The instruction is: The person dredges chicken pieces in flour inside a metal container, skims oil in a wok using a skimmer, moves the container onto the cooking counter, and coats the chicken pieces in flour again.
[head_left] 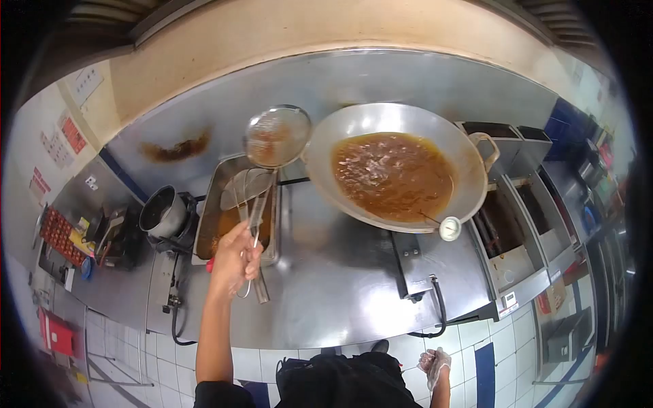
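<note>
The left hand grips a wire strainer, its long axis running near to far over the metal tray, left of the wok, while the distant right hand curls, its hold unclear.

From here the counter is smooth metal, glossy where the light catches; the wall panel behind looks duller. The mesh strainer is fine wire inside a shiny metal rim. The wok is satiny metal, the liquid glossy. Thin, crinkled, plastic-looking film wraps the right hand. The floor tiles look smooth.
</note>
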